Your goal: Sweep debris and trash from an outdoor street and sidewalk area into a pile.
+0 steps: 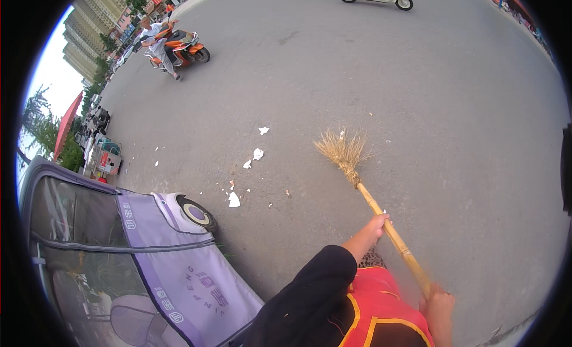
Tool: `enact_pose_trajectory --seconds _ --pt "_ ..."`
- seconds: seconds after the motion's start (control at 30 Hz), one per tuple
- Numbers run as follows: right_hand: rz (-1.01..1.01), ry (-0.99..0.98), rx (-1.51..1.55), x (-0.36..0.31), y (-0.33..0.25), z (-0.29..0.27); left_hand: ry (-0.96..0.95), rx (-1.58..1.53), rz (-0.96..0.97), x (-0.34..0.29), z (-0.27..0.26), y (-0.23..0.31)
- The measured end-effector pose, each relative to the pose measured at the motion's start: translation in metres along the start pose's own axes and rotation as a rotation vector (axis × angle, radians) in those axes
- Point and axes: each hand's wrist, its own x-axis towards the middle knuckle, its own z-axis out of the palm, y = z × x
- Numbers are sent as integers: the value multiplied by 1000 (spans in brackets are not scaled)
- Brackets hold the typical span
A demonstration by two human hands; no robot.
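Daylight, bright, diffuse; illumination nearly even over the grey road (453, 108), shadows faint and soft-edged. Exact light direction: cannot tell. Sky (50, 67) at 10 o'clock blown to white, bluish fringe along the lens rim. Pale glare on the clear window panels (77, 213) between 8 and 9. Black sleeve (298, 299) at 6: detail lost. Broom (344, 150) bristles near 1 resolve individually. Fisheye: corners black; buildings (92, 34) toward 10 lean and bend.
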Motion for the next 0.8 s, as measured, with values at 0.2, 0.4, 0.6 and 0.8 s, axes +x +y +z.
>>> enact_pose_trajectory --seconds 0.2,0.4,0.6,0.8 --pt "-390 -107 104 135 13 43 522 -158 79 -23 -75 106" --pt "-409 36 167 192 69 -20 262 -285 105 -13 35 119" --pt "-26 -40 21 165 101 -126 -134 -136 -81 36 189 94" --pt "257 114 -49 163 11 -126 -239 328 -183 80 248 119"
